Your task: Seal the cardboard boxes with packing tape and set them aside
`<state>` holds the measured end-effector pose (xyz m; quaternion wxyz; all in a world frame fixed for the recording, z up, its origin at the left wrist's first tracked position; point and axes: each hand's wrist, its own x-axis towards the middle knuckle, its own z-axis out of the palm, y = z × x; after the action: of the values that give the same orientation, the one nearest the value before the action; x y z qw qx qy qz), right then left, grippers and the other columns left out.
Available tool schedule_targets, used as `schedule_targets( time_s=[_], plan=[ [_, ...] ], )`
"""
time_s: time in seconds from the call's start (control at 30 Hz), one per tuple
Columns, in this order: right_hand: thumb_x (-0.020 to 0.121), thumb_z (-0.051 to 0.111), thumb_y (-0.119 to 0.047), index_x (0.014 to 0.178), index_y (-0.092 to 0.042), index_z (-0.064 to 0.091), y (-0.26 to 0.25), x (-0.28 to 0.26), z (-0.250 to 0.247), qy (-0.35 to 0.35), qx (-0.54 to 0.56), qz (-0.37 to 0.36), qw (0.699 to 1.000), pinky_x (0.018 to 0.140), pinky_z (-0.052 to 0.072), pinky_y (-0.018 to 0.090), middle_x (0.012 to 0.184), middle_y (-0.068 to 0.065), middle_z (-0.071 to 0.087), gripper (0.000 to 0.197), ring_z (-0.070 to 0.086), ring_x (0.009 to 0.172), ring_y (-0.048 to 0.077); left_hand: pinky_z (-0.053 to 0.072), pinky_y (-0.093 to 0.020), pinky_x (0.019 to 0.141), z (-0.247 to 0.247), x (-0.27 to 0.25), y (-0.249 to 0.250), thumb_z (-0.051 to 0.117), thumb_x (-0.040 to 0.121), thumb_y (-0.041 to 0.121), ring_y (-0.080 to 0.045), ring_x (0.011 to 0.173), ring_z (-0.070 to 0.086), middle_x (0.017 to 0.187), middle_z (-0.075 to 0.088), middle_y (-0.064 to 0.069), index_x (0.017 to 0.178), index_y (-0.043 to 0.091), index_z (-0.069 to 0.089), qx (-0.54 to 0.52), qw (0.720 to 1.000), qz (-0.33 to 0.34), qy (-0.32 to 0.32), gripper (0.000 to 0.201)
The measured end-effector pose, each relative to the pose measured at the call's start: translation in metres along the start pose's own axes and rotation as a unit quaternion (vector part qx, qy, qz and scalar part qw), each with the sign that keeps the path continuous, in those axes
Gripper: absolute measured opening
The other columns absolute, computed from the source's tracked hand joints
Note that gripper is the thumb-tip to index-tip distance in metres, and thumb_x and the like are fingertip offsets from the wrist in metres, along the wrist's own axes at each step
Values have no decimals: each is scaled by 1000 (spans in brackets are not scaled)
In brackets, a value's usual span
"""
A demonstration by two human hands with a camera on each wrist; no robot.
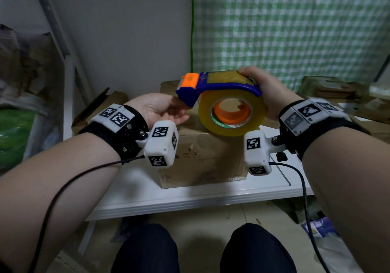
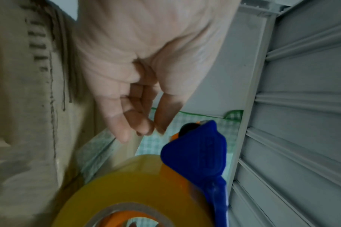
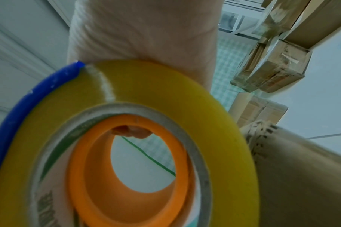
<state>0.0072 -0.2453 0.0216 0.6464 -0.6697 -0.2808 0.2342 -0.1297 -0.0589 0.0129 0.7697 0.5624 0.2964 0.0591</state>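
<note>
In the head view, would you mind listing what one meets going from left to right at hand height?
Left hand → orange-and-blue cutter end of the tape dispenser → yellow tape roll → right hand.

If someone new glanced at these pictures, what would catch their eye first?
Probably the blue-and-orange tape dispenser with its yellowish roll, held up at centre by the right hand. The left hand reaches toward its nose. Behind and below sits a cardboard box on a white table.

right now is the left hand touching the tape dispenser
Cannot tell. In the head view the left hand reaches the blue nose of the tape dispenser, fingertips hidden behind it; the left wrist view is blurred, showing neither contact nor gap plainly.
</note>
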Motion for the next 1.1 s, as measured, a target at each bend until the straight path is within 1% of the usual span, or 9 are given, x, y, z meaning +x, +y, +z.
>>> schedule_targets(
  time_s=[0.13, 0.2, 0.3, 0.47, 0.6, 0.77, 0.9, 1.0, 1.1],
  plan=[
    [82, 63, -49, 78, -19, 63, -3, 1, 4, -3, -38, -9, 999, 68, 53, 33, 63, 1, 66, 30, 64, 58, 20, 55, -23, 49, -3, -3, 1, 54, 92, 8, -7, 43, 53, 50, 55, -1, 75, 9, 54, 26, 999, 5, 34, 18],
    [78, 67, -54, 86, -17, 67, -7, 1, 7, -25, -56, 0, 998, 69, 55, 34, 71, 3, 69, 37, 67, 65, 22, 55, -22, 47, -5, -4, 0, 51, 93, 4, -8, 55, 52, 63, 55, -2, 77, 9, 55, 55, 996, 23, 61, 17],
    [66, 73, -62, 99, -16, 70, -12, 0, 12, -53, -90, 15, 994, 82, 56, 39, 88, 6, 74, 57, 71, 78, 25, 57, -26, 50, -7, -4, -2, 49, 93, 0, -12, 66, 53, 79, 56, -6, 86, 8, 59, 88, 989, 63, 102, 15],
    [50, 75, -72, 107, -16, 70, -21, -1, 18, -62, -161, 22, 985, 93, 51, 43, 96, 6, 75, 80, 71, 90, 26, 51, -17, 43, -9, -9, -3, 55, 91, 1, -8, 55, 37, 68, 46, -3, 76, 7, 55, 75, 979, 116, 151, 16],
    [65, 71, -65, 98, -18, 72, -28, -5, 22, -62, -199, 16, 978, 89, 54, 41, 91, 5, 75, 58, 71, 88, 26, 55, -20, 46, -16, -10, -6, 50, 93, -1, -6, 45, 39, 64, 40, -2, 75, 6, 52, 63, 971, 132, 191, 20],
    [73, 69, -56, 83, -18, 72, -38, -10, 15, -69, -243, 42, 967, 90, 53, 43, 83, 5, 73, 39, 67, 77, 23, 52, -20, 42, -53, -11, -11, 50, 96, 5, -8, 56, 39, 70, 42, -1, 101, 5, 54, 16, 959, 114, 259, 6],
    [70, 70, -54, 76, -18, 71, -43, -9, 21, -41, -294, 29, 954, 86, 53, 38, 78, 4, 72, 36, 67, 75, 23, 54, -29, 40, -54, -15, -24, 47, 98, 11, -7, 56, 37, 66, 40, 0, 84, 8, 52, -49, 973, 53, 217, 15],
    [72, 69, -54, 74, -19, 70, -45, -9, 24, -28, -316, 20, 948, 83, 53, 37, 80, 5, 71, 34, 66, 77, 23, 58, -46, 54, -47, -19, -27, 51, 97, 14, -11, 60, 43, 67, 39, -1, 85, 8, 53, -147, 974, 38, 168, 14],
    [72, 70, -53, 82, -18, 72, -45, -10, 23, -26, -306, 31, 951, 84, 54, 38, 87, 8, 74, 36, 68, 80, 26, 47, -61, 85, -43, -18, -32, 50, 97, 18, -12, 62, 43, 68, 38, -1, 87, 8, 50, -201, 969, 15, 142, 14]
  ],
)
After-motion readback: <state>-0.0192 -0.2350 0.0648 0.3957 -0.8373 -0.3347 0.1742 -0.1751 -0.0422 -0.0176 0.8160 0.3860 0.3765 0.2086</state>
